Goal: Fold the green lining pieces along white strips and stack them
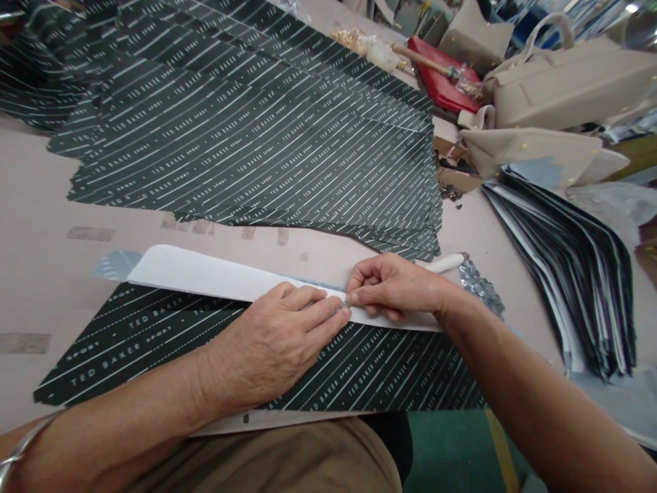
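A long white stiff strip [189,270] with a rounded end lies along the upper edge of a dark printed fabric panel [128,335]. My left hand [292,335] rests across both, its fingers bent together and holding the strip down; the thumb is hidden. Just beside those fingertips, my right hand [387,287] is closed in a pinch on a small shiny metal piece [345,303] at the strip. Its exact shape is too small to make out. Behind the right wrist lies a tool with a white handle [446,263], next to a heap of silver metal discs [482,287].
Large layered sheets of the same printed fabric [267,137] cover the far side of the table [46,274]. On the right stands a stack of folded dark and white pieces [569,274]. Beige bags [564,89] and a red case [441,82] lie beyond.
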`<state>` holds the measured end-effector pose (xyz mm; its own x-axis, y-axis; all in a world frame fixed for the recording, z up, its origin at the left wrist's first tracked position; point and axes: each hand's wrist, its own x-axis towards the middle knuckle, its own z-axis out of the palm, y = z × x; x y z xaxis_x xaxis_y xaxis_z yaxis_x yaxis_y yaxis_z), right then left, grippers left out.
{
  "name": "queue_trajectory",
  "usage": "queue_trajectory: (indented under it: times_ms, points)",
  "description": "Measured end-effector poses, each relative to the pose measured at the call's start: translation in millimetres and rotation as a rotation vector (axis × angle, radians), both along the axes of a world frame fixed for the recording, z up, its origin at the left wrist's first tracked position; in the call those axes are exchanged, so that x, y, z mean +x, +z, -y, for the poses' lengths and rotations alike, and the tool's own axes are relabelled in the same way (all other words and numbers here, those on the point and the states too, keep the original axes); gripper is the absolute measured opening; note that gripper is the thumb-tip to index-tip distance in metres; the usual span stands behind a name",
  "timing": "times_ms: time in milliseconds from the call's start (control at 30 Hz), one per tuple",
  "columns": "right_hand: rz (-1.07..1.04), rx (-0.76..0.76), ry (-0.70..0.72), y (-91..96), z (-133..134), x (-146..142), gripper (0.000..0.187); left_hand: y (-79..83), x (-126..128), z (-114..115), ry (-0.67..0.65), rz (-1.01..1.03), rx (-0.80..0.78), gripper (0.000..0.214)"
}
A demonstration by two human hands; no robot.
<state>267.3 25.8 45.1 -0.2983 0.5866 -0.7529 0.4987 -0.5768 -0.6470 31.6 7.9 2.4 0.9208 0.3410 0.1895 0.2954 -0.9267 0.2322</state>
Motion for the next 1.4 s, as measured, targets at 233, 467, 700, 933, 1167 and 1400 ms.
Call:
queue_trajectory:
  times_ms: [233, 467, 700, 933, 1167, 1400]
  points:
    - [0.061, -0.014, 0.007, -1.7, -6.9, -3.5, 0.008, 3.0, 2.1, -0.3, 0.019, 0.002, 0.002, 0.033]
    - [0.31, 0.601, -0.192, 2.4, 16.4, 29.6, 0.014, -0.8, 0.9, 0.6, 0.002, 0.028, 0.005, 0.035]
    - [0.754, 0.985, 0.278, 11.0, 51.0, 108.9, 0.028, -8.0, 3.4, -1.4, -0.007, 0.099, 0.027, 0.036]
    - [0.729, 1.018, 0.216, -4.4, 56.8, 115.6, 0.019, -1.1, 1.7, -0.2, 0.001, 0.051, -0.015, 0.033]
    - [-0.035, 1.377, -1.116, 11.0, 64.4, 59.5, 0.011, -0.8, 1.2, 2.3, 0.019, 0.071, -0.036, 0.029]
    - [-0.401, 0.883, -1.238, -4.3, 65.3, -17.7, 0.054, 2.7, 1.7, 2.6, 0.029, 0.058, -0.024, 0.029]
